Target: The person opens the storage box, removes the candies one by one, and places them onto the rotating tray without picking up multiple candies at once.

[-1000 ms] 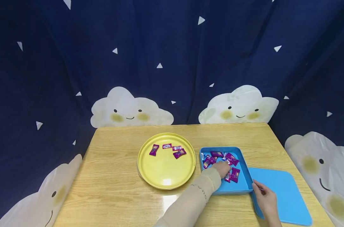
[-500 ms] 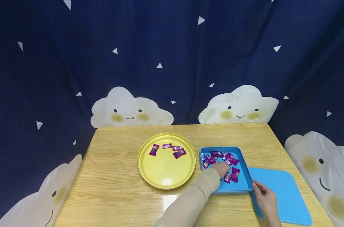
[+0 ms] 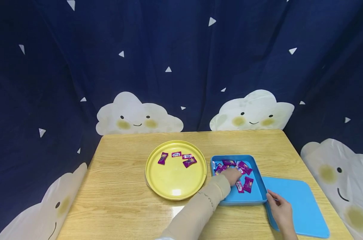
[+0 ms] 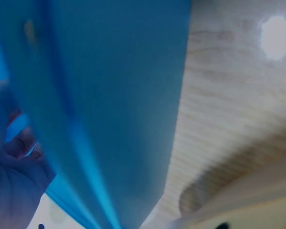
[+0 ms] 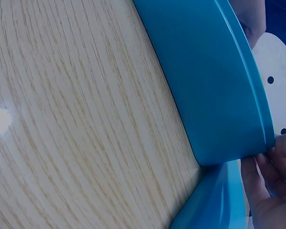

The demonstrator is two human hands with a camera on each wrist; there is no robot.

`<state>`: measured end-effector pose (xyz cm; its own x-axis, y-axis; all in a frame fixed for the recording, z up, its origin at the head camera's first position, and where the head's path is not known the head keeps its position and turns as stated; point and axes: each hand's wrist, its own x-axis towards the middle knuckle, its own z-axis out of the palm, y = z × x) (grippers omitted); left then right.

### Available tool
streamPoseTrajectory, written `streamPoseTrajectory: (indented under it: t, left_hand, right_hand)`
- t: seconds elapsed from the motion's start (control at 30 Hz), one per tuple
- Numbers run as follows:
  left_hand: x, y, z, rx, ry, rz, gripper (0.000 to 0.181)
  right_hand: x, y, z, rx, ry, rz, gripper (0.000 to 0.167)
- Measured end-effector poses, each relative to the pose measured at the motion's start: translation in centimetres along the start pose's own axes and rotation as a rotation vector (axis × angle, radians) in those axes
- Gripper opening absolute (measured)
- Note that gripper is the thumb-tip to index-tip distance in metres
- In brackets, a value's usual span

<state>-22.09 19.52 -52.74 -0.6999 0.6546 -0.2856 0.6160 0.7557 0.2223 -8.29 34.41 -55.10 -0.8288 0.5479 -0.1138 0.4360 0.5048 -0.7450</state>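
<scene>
- Slightly further left than in the earlier frame, my left hand (image 3: 230, 175) reaches inside the square blue plastic tray (image 3: 244, 202), and more of one small pink-and-white wrapped sweet (image 3: 239, 186) shows beside it
- Those left fingers look curled down among the sweets, but my hand hides their tips, so I cannot tell whether they pinch anything
- Thumb and fingers of my right hand (image 3: 280, 210) are clamped on the tray's near right corner
- Around my left hand in the tray lie shiny purple wrapped sweets (image 3: 247, 184) and smaller pink-and-white ones; two of each kind also rest on the far half of the round yellow plate (image 3: 175, 183), to the left
- To the tray's right, a flat light-blue panel (image 3: 304, 210) lies on the pale wooden table (image 3: 118, 180)
- As I judge it, the step in hand is picking among the sweets; the next move calls for a light pinch on one piece while my right hand steadies the corner
</scene>
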Motion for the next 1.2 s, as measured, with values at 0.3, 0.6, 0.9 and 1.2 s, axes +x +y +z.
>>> streamPoseTrajectory:
  t: [0.3,0.6,0.9,1.2]
  left_hand:
    - [0.1,-0.4,-2.1,0.035,0.067,0.101,0.027]
    - [-0.8,-1.5,-3.9,0.017,0.125,0.155,0.040]
    - [-2.4,-4.3,-5.6,0.048,0.230,0.126,0.032]
    - [-4.6,-9.3,-6.1,0.013,0.368,0.114,0.030]
  right_hand:
    - [0.2,0.0,-0.1,0.005,-0.026,0.014,0.043]
    - [0.2,-0.1,-0.1,0.000,-0.023,0.026,0.043]
    - [0.0,-0.1,0.0,0.013,-0.016,0.025,0.043]
    - [0.0,0.0,0.1,0.013,-0.009,0.026,0.041]
